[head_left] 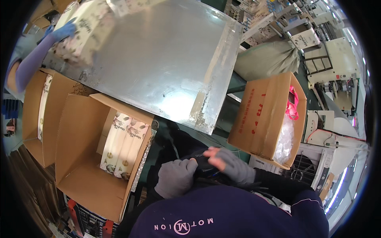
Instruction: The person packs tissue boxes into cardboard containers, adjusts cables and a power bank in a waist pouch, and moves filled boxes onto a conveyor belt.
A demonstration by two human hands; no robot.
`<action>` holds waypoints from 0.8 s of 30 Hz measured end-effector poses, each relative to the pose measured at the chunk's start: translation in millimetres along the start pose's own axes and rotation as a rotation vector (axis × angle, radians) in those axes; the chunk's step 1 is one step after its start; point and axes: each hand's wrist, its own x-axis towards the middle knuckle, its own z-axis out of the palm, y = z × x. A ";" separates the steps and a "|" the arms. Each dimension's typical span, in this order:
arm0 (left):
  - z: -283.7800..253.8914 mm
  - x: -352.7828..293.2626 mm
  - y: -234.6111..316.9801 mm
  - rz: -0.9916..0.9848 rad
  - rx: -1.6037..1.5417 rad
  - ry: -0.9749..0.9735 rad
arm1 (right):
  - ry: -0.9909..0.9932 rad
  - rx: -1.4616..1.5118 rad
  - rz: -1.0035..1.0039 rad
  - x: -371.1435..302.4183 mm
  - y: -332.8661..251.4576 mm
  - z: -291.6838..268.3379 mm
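Note:
Both of my hands, in grey fingerless gloves, are close together in front of my body. My left hand (176, 178) is closed, its thumb on top, at the left side of a black object (204, 166) at my waist. What kind of thing this is does not show clearly. My right hand (231, 164) is just right of the black object, its bare fingertips a little apart and pointing left. I see nothing held in it, though it is slightly blurred.
Ahead stands a metal-topped table (158, 63). At its far left, a co-worker's blue-gloved hand (65, 31) touches blurred floral packages (85, 33). To the left, an open carton (85, 182) holds floral packs (124, 146). Another carton (248, 119) at right holds clear plastic and a pink ribbon.

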 end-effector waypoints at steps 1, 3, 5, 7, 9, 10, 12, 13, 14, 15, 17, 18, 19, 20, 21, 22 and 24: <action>-2.8 2.2 -3.0 0.085 -0.013 0.114 | 0.015 0.001 0.130 -2.6 -5.2 -10.0; -3.7 -2.8 -5.1 0.067 -0.062 0.150 | -0.144 -0.020 0.325 -10.4 -6.2 -25.2; -8.0 -1.0 -7.8 0.052 -0.226 0.156 | -0.156 0.042 0.325 -13.2 -3.7 -16.4; -18.1 4.1 -10.6 0.029 -0.503 0.129 | -0.201 0.120 0.337 -13.3 2.7 -13.2; -11.9 5.8 -15.1 -0.019 -0.545 0.041 | -0.275 0.217 0.362 -13.0 13.7 -19.2; -10.1 8.0 -15.0 -0.043 -0.569 0.001 | -0.286 0.268 0.374 -13.1 18.5 -23.6; -27.6 24.4 -11.5 -0.187 -0.670 -0.181 | -0.302 0.374 0.397 -13.3 25.0 -29.8; -34.9 30.4 -9.7 -0.260 -0.716 -0.274 | -0.284 0.430 0.475 -13.0 24.0 -29.3; -32.1 29.9 -9.6 -0.305 -0.732 -0.289 | -0.266 0.486 0.552 -12.0 21.4 -27.7; -27.5 30.1 -10.4 -0.348 -0.743 -0.299 | -0.245 0.540 0.626 -10.0 19.5 -27.1; -29.9 33.1 -7.1 -0.417 -0.712 -0.309 | -0.246 0.388 0.574 -6.7 20.7 -21.9; -34.2 37.9 -3.8 -0.441 -0.672 -0.313 | -0.246 0.313 0.554 -5.9 23.5 -17.0; -36.8 41.0 -1.4 -0.465 -0.632 -0.317 | -0.229 0.236 0.497 -5.5 28.4 -10.2; -30.8 42.3 -2.7 -0.433 -0.531 -0.257 | -0.215 0.153 0.437 -4.9 35.9 -2.5; -16.4 40.6 -6.6 -0.406 -0.429 -0.208 | -0.202 0.082 0.380 -7.0 40.9 8.1; -1.4 38.9 -11.3 -0.377 -0.327 -0.159 | -0.205 0.204 0.415 -5.5 47.9 17.2; 8.6 48.8 -21.4 -0.422 -0.423 -0.175 | -0.189 0.420 0.474 10.2 67.0 16.3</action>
